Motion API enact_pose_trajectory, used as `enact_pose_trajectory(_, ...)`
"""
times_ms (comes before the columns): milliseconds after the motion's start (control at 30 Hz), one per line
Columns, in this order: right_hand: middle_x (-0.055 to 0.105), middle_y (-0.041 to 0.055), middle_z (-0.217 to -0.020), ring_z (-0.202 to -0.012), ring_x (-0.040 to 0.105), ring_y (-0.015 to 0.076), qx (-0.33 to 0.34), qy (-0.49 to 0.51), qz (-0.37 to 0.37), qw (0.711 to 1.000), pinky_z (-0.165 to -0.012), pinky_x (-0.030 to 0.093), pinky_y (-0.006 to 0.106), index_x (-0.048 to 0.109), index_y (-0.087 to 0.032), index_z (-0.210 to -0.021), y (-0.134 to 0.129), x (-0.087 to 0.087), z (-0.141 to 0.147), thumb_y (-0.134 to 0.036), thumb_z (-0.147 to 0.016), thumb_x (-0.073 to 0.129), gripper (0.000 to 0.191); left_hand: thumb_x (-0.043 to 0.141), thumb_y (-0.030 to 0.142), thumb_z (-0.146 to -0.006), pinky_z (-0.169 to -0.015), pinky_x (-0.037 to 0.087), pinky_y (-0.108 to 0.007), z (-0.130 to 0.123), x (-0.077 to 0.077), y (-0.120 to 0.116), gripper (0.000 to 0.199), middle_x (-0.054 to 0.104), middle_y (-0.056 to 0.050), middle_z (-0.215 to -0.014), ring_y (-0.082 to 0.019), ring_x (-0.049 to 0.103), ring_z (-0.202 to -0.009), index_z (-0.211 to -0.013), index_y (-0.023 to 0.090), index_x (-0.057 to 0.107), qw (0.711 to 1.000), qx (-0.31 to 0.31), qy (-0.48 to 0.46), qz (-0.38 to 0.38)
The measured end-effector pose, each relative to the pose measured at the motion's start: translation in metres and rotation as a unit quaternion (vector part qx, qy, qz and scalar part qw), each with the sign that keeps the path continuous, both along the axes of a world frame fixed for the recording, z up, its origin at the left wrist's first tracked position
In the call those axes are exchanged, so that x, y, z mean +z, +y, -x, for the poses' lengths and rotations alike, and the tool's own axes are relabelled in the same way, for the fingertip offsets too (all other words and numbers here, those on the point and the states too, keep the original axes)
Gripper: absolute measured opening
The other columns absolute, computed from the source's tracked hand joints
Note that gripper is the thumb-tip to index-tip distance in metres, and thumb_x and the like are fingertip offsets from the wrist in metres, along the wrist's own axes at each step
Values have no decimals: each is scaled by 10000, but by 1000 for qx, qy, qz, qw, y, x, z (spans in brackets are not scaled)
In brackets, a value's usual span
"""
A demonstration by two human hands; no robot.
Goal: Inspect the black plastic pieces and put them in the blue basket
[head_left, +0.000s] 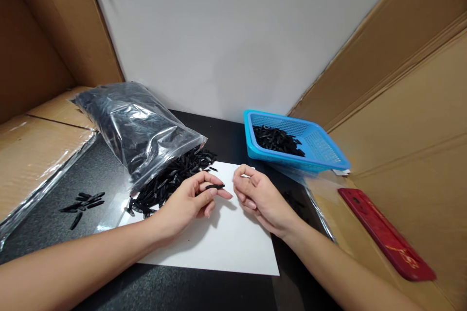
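My left hand (195, 199) pinches a small black strip-like piece (215, 186) between thumb and fingers, above a white sheet (233, 248). Just to its right, my right hand (259, 197) is closed, its fingers curled together; whatever they hold, if anything, is hidden. A heap of similar black pieces (164, 184) lies behind and left of my left hand, partly on the sheet. The heap touches the mouth of a clear plastic bag (134, 121) full of dark contents. A blue basket (321, 148) beyond my right hand holds a pile of black pieces (277, 140).
Several loose black pieces (82, 206) lie on the dark table at the left. More pieces are dimly visible right of my right hand. A red case-like object (386, 233) rests on cardboard at the right. Cardboard walls (412, 107) flank both sides, with a pale wall behind.
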State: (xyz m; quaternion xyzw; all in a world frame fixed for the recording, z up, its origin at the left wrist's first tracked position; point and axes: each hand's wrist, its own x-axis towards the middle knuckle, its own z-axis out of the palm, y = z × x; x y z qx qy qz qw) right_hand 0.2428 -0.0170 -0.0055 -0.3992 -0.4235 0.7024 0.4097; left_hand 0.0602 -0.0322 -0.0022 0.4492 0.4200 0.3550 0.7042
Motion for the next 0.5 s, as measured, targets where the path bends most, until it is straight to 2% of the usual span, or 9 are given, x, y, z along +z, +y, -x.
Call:
enact_pose_trajectory(100,552,-46,-583,-499,433,93,-17,-150,-165,975,-470,345,204,701,-199,-903,-6,-1,4,-298,-785,733,157,581,307,-877,-482,200,-223,0,0,0,157,479,89,-488,-79,321,-472,-962,180,542,999,-5,27,-23)
enact_pose_trajectory(167,632,-4,-670,-621,522,136,-24,-221,-243,944,-595,407,255,738,-192,-877,-8,-1,5,-252,-810,696,99,556,311,-889,-486,200,-228,1,-1,1,152,463,89,-486,-82,313,-474,-958,175,556,998,-12,47,-40)
enact_pose_trajectory(300,707,29,-775,-671,574,164,-23,-270,-296,916,-639,422,278,738,-185,-860,-9,0,4,-221,-846,650,96,552,320,-890,-496,205,-231,3,-3,3,180,461,81,-488,-87,314,-484,-968,161,586,996,-17,62,-58)
enact_pose_trajectory(433,690,23,-768,-637,543,152,-33,-290,-332,897,-605,403,267,734,-186,-870,-8,-1,3,-222,-848,662,84,564,327,-880,-497,205,-229,3,-3,4,189,462,81,-485,-89,321,-485,-971,162,581,997,-9,53,-56)
enact_pose_trajectory(500,691,24,-762,-643,553,155,-39,-292,-331,896,-615,407,271,725,-186,-849,-8,-1,3,-219,-854,652,80,570,326,-875,-492,198,-229,4,-2,3,188,474,80,-490,-88,315,-481,-975,167,575,998,-8,43,-51)
